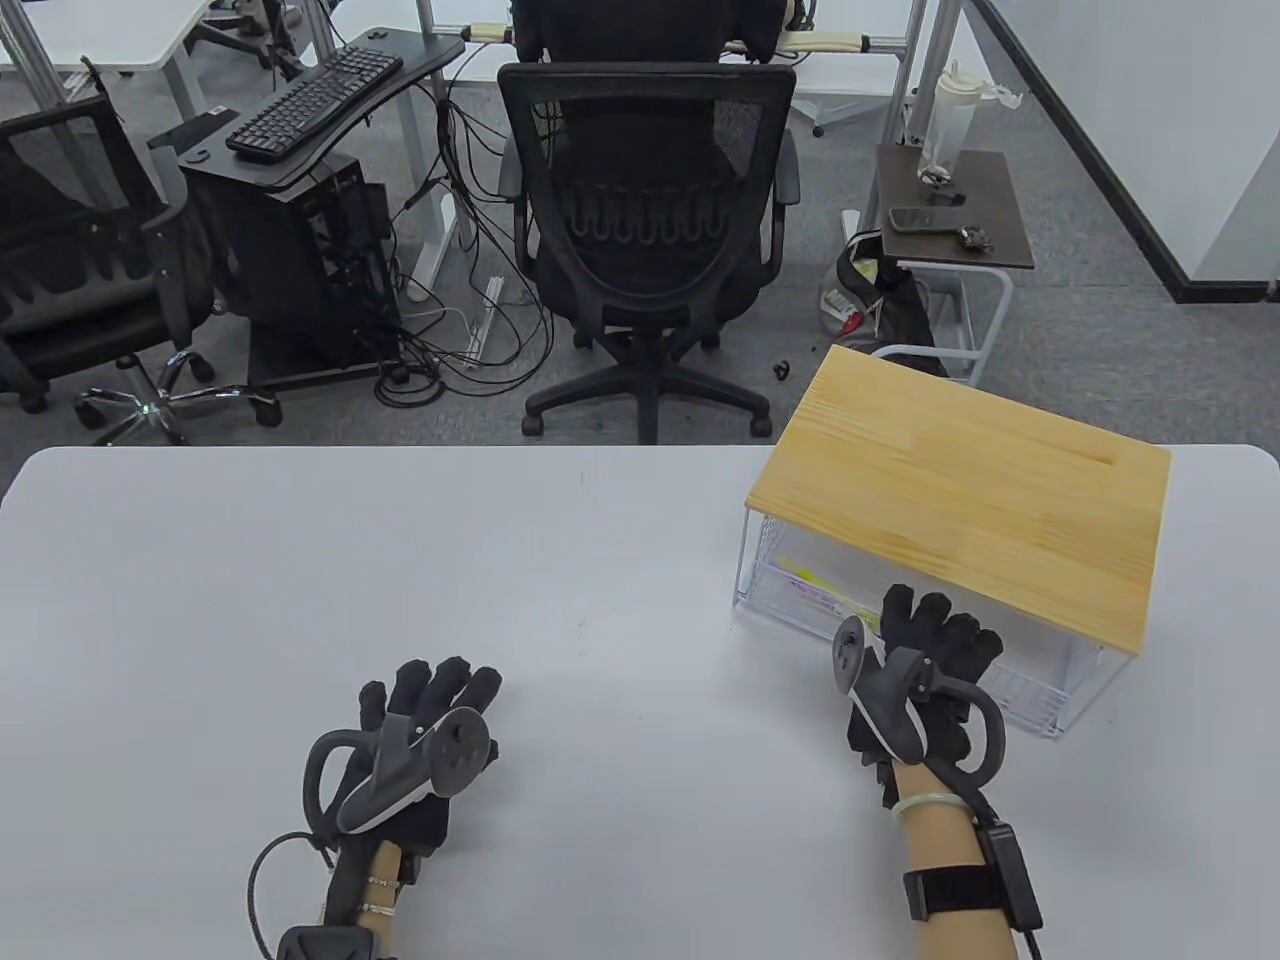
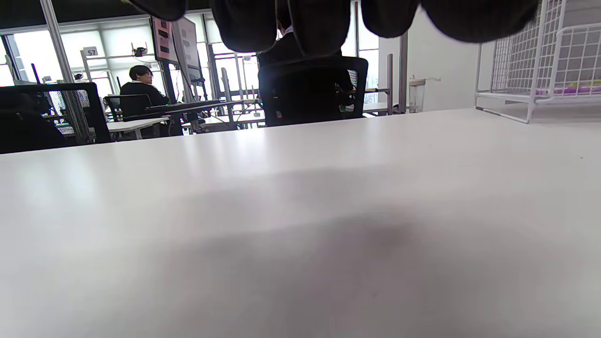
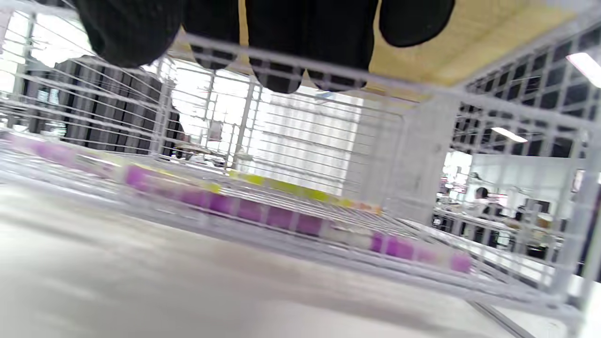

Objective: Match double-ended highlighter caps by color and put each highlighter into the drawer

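A white wire drawer unit (image 1: 1040, 690) with a wooden top (image 1: 960, 500) stands at the right of the white table (image 1: 500, 560). Inside its drawer lie a purple highlighter (image 3: 263, 213) and a yellow one (image 3: 291, 188); from above they show faintly as a yellow streak (image 1: 800, 578). My right hand (image 1: 935, 630) rests its straight fingers (image 3: 305, 37) against the drawer's wire front and holds nothing. My left hand (image 1: 430, 690) lies flat on the bare table well to the left, its fingers (image 2: 319, 23) relaxed and empty. The left wrist view catches the wire drawer (image 2: 540, 70) at its right edge.
A black office chair (image 1: 650, 230) stands just beyond the table's far edge. A small side table (image 1: 950, 210) with a phone and a bottle is behind the drawer unit. A desk with a keyboard (image 1: 315, 100) is far left. A seated person (image 2: 141, 87) is in the background.
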Action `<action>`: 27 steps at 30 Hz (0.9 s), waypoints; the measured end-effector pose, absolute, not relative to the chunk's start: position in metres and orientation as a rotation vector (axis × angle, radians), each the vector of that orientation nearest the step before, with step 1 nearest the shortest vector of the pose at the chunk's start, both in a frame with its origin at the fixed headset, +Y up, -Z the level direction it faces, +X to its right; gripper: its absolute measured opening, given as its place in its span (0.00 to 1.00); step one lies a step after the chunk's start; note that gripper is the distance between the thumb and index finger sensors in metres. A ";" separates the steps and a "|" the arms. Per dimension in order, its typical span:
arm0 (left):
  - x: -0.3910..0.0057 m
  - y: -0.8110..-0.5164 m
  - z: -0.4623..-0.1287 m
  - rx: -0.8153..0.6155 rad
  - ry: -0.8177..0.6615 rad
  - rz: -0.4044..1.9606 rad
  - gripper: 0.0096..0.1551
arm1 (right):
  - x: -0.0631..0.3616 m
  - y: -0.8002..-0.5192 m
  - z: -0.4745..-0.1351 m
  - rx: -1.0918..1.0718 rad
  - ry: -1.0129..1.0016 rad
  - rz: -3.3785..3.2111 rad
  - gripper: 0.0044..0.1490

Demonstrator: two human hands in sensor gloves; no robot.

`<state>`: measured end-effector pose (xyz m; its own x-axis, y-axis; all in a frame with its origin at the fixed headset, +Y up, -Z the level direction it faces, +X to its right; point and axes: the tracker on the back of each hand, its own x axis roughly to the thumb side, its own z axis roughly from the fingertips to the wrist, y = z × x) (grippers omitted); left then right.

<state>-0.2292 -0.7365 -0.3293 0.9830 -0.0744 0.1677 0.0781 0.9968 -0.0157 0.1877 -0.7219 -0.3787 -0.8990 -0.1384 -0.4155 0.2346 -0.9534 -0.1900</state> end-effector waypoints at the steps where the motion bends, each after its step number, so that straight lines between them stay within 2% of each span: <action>1: -0.232 -0.734 -0.328 -0.013 -0.162 -0.072 0.41 | 0.179 -0.720 -0.377 0.569 0.347 -2.881 0.35; 4: -0.237 -0.727 -0.324 0.009 -0.150 -0.060 0.41 | 0.156 -0.716 -0.373 0.487 0.382 -2.915 0.33; 12: -0.245 -0.710 -0.312 0.082 -0.135 -0.041 0.43 | 0.090 -0.703 -0.360 0.254 0.397 -3.122 0.36; 14: -0.243 -0.708 -0.310 0.097 -0.136 -0.051 0.44 | 0.074 -0.698 -0.354 0.096 0.368 -3.256 0.37; 21: -0.239 -0.703 -0.302 0.145 -0.140 -0.045 0.45 | 0.045 -0.702 -0.325 -0.207 0.373 -3.511 0.42; 27: -0.241 -0.704 -0.302 0.133 -0.126 -0.020 0.45 | 0.034 -0.704 -0.316 -0.283 0.343 -3.384 0.43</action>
